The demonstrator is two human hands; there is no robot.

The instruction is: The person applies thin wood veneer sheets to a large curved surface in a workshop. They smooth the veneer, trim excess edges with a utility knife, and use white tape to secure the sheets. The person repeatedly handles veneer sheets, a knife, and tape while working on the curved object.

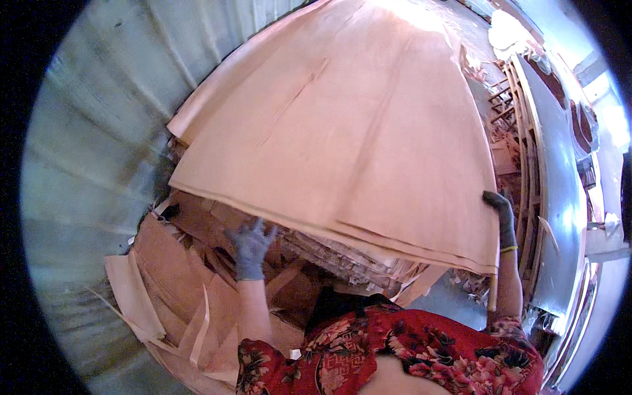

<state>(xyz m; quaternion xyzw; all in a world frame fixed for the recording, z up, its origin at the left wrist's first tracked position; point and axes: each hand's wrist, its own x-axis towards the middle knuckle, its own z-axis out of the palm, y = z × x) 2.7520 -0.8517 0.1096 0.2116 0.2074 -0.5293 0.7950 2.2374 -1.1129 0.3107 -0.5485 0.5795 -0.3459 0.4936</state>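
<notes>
A large pale-brown wood veneer sheet (336, 138) tops a stack that stretches away in front of me. It has a long crack and a few slits. My left hand (251, 247), in a grey glove, is just below the sheet's near edge, fingers spread and nothing held. At the right edge of the sheet, my right hand (501, 209), in a dark glove with a yellow cuff, has its fingers bent over the rim. Its thumb is hidden. Under the top sheet, the ragged layered edges of the stack (336, 257) show.
Broken veneer pieces (174, 283) and curled strips lie at the lower left. A greenish-grey corrugated wall or curtain (112, 145) runs along the left. On the right stand long wooden slats (526, 158) and a grey panel (559, 197). A white bundle (510, 34) sits at the far right.
</notes>
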